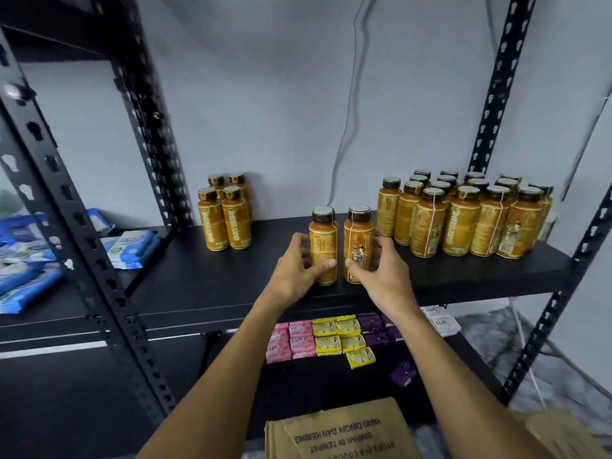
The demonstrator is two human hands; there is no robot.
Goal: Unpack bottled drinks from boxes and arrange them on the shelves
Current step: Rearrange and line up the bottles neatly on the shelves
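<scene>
While your left hand (298,270) and right hand (381,270) each wrap one orange plastic dark-capped bottle (323,246), grip mid-label: full, probably heavy and slick.

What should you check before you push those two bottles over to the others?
1. Left hand grips the left bottle: ok.
2. Right hand grips the right bottle: ok.
3. Both bottles upright on the shelf: ok.
4. Caps on both: ok.
5. Bare shelf between them and the four-bottle group: ok.
6. Room beside the big group at right: cannot tell.
</scene>
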